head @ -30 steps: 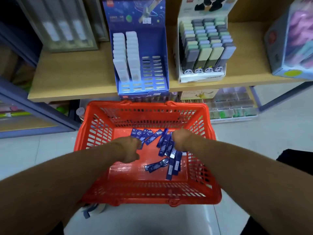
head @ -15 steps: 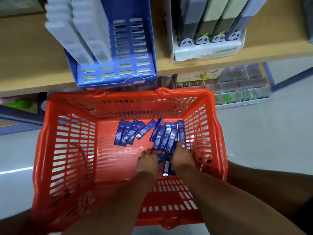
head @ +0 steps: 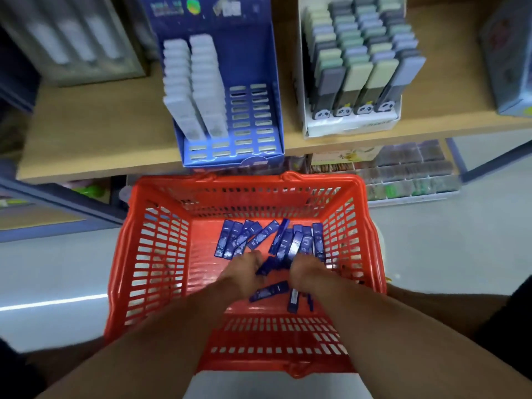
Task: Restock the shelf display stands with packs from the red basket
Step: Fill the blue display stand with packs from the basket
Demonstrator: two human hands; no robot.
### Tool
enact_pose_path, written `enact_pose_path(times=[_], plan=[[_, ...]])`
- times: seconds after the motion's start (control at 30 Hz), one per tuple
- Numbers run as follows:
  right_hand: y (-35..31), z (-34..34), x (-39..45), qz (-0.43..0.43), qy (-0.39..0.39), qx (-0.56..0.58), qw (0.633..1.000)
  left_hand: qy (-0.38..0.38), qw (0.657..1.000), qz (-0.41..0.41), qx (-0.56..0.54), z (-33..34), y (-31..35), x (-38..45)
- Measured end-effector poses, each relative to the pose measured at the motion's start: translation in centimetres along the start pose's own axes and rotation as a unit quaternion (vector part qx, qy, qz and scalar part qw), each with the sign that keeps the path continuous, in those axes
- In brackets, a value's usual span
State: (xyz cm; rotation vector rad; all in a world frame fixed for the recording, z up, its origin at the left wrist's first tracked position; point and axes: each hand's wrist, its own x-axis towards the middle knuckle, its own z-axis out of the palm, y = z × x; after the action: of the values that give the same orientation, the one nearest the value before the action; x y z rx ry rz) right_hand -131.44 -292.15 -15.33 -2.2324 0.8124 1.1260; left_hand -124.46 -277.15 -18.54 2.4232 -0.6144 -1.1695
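Both hands are down inside the red basket (head: 155, 254), which sits on the pale floor (head: 431, 240) directly below the wooden shelf (head: 92, 133). The left hand (head: 244, 272) and right hand (head: 306, 269) meet over a loose heap of slim blue packs (head: 296, 243); fingers are turned away from the camera, so whether either hand grips a pack cannot be determined. Most packs lie just beyond the hands, long axes pointing roughly toward the shelf, and a few lie crosswise beneath the wrists. Both hands appear equally near the heap. The blue display stand (head: 253, 116) stands above and ahead, its right-hand slots empty, white packs (head: 198, 90) filling the left. A panda-print stand (head: 354, 82) sits beside it.
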Motion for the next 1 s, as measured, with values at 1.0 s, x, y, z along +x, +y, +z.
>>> enact_pose_path(times=[1.0], plan=[[-9.3, -24.3, -14.0, -0.317, 0.412, 0.145, 0.842, 0.313, 0.913, 0.25, 0.074, -24.0, 11.2, -12.8]])
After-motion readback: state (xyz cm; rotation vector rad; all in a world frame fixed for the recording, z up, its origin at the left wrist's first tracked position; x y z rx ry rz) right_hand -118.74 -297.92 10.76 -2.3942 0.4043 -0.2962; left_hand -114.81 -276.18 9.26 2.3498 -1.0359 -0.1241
